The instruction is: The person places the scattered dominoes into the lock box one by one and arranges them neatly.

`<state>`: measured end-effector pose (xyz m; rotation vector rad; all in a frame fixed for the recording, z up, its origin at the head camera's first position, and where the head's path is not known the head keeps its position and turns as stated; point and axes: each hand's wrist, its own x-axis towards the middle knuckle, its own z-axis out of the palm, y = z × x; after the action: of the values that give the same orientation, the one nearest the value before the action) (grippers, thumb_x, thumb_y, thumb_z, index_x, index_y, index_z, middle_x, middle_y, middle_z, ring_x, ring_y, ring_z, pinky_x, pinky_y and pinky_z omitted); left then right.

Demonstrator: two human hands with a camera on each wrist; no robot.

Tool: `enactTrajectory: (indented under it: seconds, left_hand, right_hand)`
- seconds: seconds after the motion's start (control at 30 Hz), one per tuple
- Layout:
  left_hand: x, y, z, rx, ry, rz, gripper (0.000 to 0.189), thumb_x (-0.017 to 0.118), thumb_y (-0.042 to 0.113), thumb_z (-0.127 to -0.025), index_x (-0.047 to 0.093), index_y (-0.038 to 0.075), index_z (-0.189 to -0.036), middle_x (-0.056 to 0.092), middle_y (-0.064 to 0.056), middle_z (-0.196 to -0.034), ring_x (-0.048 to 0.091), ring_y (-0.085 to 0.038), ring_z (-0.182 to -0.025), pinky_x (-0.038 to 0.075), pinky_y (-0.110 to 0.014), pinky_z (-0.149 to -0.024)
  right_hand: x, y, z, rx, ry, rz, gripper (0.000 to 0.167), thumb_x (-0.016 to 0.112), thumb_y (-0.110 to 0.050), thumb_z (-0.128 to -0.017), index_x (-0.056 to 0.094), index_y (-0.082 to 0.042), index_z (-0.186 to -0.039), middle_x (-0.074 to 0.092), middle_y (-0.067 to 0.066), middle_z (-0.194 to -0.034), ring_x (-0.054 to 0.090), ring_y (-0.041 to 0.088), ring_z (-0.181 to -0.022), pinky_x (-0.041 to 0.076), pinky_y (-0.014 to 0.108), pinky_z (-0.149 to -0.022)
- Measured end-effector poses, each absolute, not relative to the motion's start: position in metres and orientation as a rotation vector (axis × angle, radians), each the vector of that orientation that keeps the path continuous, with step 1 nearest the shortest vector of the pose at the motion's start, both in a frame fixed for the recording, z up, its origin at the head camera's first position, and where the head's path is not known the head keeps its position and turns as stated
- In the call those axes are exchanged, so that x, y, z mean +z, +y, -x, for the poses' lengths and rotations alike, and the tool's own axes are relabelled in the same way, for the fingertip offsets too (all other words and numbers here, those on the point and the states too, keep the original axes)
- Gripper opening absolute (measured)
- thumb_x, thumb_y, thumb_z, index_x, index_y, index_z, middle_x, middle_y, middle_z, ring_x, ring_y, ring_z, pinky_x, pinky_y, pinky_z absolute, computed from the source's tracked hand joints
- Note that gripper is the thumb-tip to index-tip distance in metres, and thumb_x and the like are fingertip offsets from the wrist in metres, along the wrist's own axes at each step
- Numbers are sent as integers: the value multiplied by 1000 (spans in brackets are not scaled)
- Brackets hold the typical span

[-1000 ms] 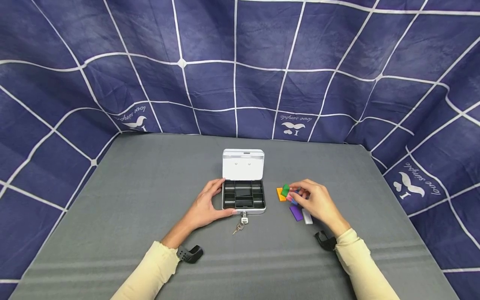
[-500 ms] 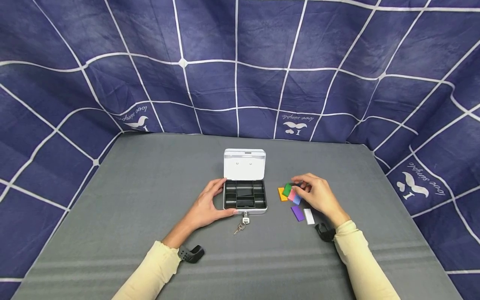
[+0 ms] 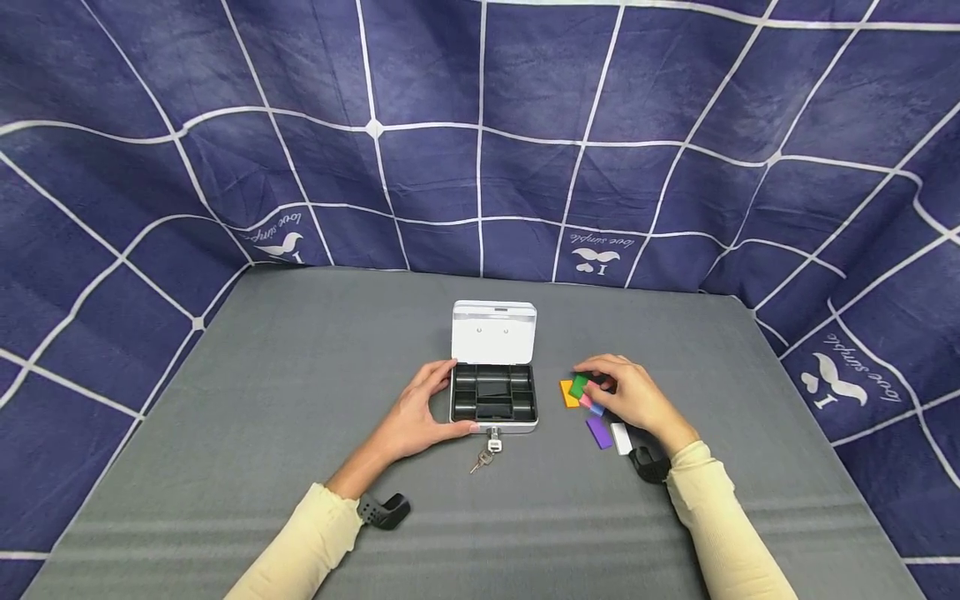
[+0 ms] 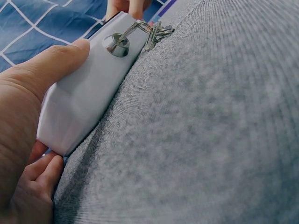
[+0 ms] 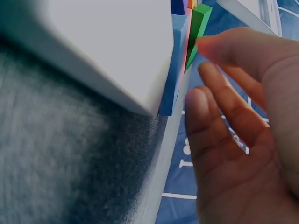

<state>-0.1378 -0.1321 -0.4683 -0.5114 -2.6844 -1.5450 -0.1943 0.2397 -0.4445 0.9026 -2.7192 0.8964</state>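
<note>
On the grey tabletop, the green block lies just left of your right hand, the nearer one; its fingers are parted, not gripping. Farther left, your left hand grips the open white box.

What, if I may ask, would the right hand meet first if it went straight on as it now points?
The right hand would likely meet the green block first, with the orange block beyond it; depth is unclear, so contact may already exist.
</note>
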Motion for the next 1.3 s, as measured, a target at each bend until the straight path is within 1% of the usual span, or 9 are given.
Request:
enactTrajectory:
  seconds: [0.17, 0.4, 0.57, 0.7, 0.83, 1.0, 1.13, 1.3]
  left_hand:
    - [-470, -132, 137, -1547, -2691, 505, 102, 95, 35, -73, 42, 8, -156, 44, -9, -152, 55, -31, -138, 42, -38, -121]
    - [-473, -135, 137, -1560, -2653, 516, 101, 96, 30, -72, 43, 5, -155, 45, -11, -151, 55, -31, -137, 43, -35, -120]
    - [-472, -136, 137, -1546, -2642, 516, 101, 96, 31, -72, 44, 5, -155, 45, -11, -150, 56, -31, -136, 44, -36, -120]
    - [-473, -135, 138, -1543, -2646, 520, 102, 96, 33, -72, 43, 6, -155, 45, -10, -151, 55, -30, -137, 43, -34, -120]
    - [-473, -133, 139, -1536, -2655, 525, 102, 96, 34, -73, 43, 6, -156, 44, -10, -151, 55, -29, -137, 43, -34, -120]
    - [-473, -131, 137, -1540, -2654, 538, 101, 95, 33, -73, 43, 7, -155, 45, -10, -151, 54, -28, -138, 43, -34, -120]
    - [-474, -130, 133, -1549, -2657, 542, 101, 95, 33, -73, 43, 5, -155, 45, -11, -151, 55, -30, -137, 44, -36, -120]
    - [-471, -130, 135, -1548, -2644, 536, 101, 96, 32, -72, 44, 5, -155, 45, -10, -151, 56, -30, -136, 44, -37, -119]
  right_hand:
    - [-448, 240, 194, 886, -2729, -925, 31, 73, 2, -89, 76, -10, -118, 74, 5, -117, 66, 21, -98, 60, 29, -77]
    - [-448, 235, 194, 894, -2766, -917, 28, 72, -1, -91, 77, -12, -117, 74, 5, -119, 67, 23, -103, 59, 34, -82]
    - [-448, 233, 195, 897, -2793, -901, 27, 73, -4, -92, 77, -12, -118, 73, 5, -121, 67, 25, -106, 59, 39, -86]
    - [-450, 235, 197, 897, -2808, -881, 26, 74, -6, -93, 76, -13, -119, 73, 5, -122, 68, 25, -107, 60, 41, -87]
    - [-453, 239, 197, 901, -2811, -868, 26, 75, -7, -94, 76, -14, -119, 74, 6, -122, 68, 23, -103, 60, 38, -85]
    - [-456, 241, 195, 911, -2795, -856, 25, 78, -8, -92, 77, -15, -116, 75, 4, -114, 67, 17, -94, 60, 31, -79]
    - [-459, 242, 191, 919, -2799, -855, 27, 81, -9, -90, 77, -14, -115, 75, 3, -112, 66, 14, -90, 61, 28, -77]
    - [-455, 241, 194, 915, -2781, -872, 28, 81, -8, -89, 77, -13, -117, 75, 4, -112, 67, 15, -90, 61, 29, -77]
